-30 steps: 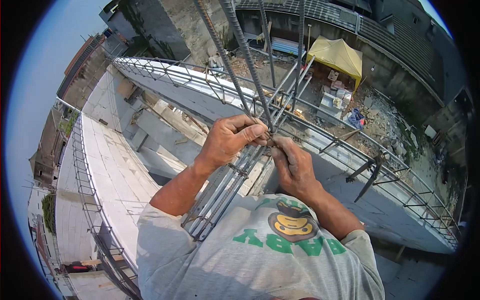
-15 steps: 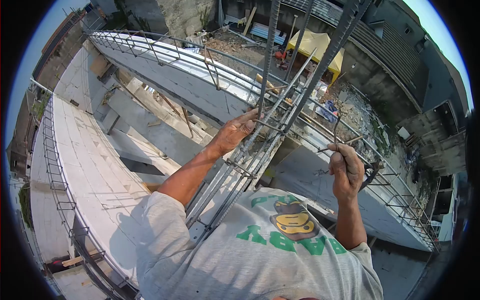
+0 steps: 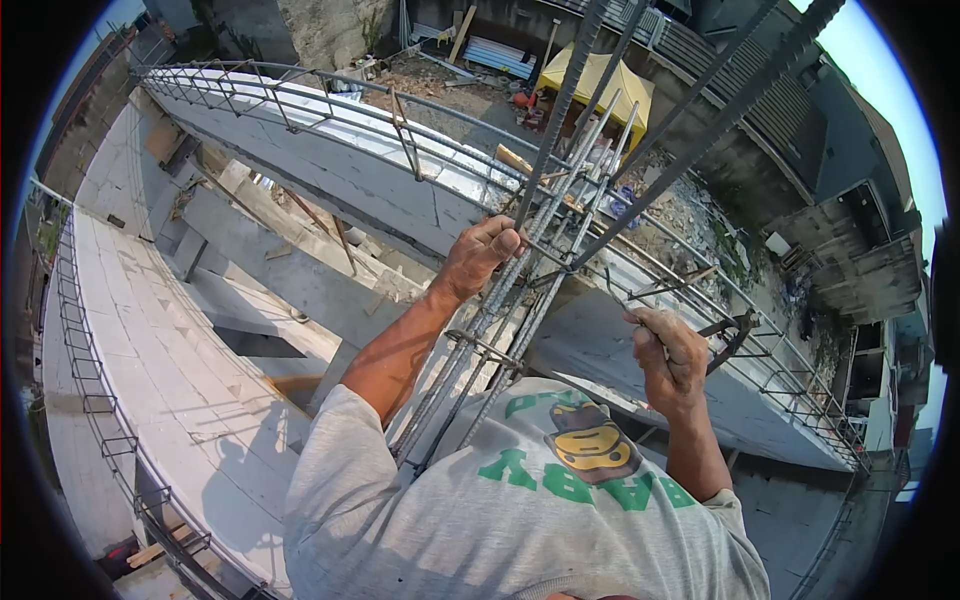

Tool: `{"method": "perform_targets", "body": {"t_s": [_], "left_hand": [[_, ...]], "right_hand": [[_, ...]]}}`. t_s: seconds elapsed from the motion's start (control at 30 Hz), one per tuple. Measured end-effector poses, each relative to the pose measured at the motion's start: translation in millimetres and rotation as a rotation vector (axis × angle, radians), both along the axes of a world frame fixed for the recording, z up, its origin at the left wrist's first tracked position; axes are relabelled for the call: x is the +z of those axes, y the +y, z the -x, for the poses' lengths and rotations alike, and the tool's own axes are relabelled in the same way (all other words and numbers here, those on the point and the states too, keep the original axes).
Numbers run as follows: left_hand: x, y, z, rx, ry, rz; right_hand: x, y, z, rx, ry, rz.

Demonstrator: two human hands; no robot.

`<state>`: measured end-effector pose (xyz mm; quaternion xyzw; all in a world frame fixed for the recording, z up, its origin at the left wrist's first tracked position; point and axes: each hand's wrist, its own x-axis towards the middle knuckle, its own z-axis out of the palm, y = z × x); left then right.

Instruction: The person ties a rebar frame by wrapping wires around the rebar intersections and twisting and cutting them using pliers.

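Note:
My left hand [image 3: 480,260] is closed at the left end of a rebar stirrup [image 3: 546,254], where a slanting upright bar [image 3: 553,125] meets the long rebars [image 3: 500,290]. Its fingertips are partly hidden. Right of the cage, my right hand [image 3: 672,358] is closed, thumb against the fingers. A dark curved metal tool [image 3: 738,338] sticks out behind it; the grip hides most of it, so its kind is unclear. A thin bent wire [image 3: 610,285] shows near my right fingertips. Another stirrup [image 3: 485,348] crosses the long bars closer to my chest.
A white block wall [image 3: 320,150] curves away left, with a rebar cage [image 3: 400,130] along its top. Another curved wall [image 3: 130,330] stands farther left. Openings and boards lie between them. Below are rubble [image 3: 680,225] and a yellow canopy [image 3: 600,80]. Several upright bars rise ahead.
My left hand has gone from extended fingers to a closed grip at the stirrup. My right hand has moved slightly left and down. The whole view has shifted a little.

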<state>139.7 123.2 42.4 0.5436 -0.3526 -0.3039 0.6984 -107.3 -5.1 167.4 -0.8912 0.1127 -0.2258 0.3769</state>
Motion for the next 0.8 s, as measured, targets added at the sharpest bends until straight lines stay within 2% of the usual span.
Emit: {"method": "perform_targets", "body": {"t_s": [0.23, 0.33, 0.53, 0.63, 0.8], "left_hand": [[4, -5, 2, -0.028, 0.077, 0.078], [3, -5, 1, -0.022, 0.067, 0.105], [1, -4, -2, -0.053, 0.064, 0.101], [-1, -5, -5, -0.076, 0.066, 0.113], [9, -1, -3, -0.135, 0.175, 0.094]], "right_hand": [[4, 21, -12, -0.057, 0.242, 0.057], [17, 24, -14, -0.039, 0.277, 0.188], [43, 25, -33, 0.013, 0.627, 0.499], [49, 31, -56, -0.014, 0.702, 0.604], [37, 42, -81, -0.009, 0.668, 0.634]]}}
